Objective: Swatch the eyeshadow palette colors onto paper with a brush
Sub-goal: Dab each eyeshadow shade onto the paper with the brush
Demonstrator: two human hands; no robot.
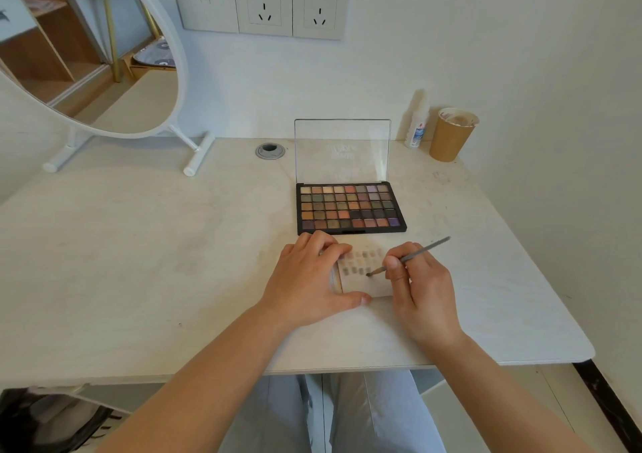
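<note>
Two bare forearms reach in from below, with no sleeves, watch, bracelet or rings showing on either. The left hand (305, 279) and right hand (422, 289) both have short, plain, unpainted nails. Beneath the desk edge, the person's legs are covered by light blue-grey trousers (364, 414) of soft-looking fabric with lengthwise folds.

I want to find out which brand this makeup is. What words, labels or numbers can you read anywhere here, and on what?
Nothing can be read for certain.
Clear plastic lid of the black eyeshadow palette: faint white lettering, seen mirrored and too blurred to read.
White spray bottle with blue label: print and a red mark, too small to read.
Brown paper cup: no text visible.
White wall sockets: no lettering visible.
Small white paper: only colour swatches, no writing.
</note>
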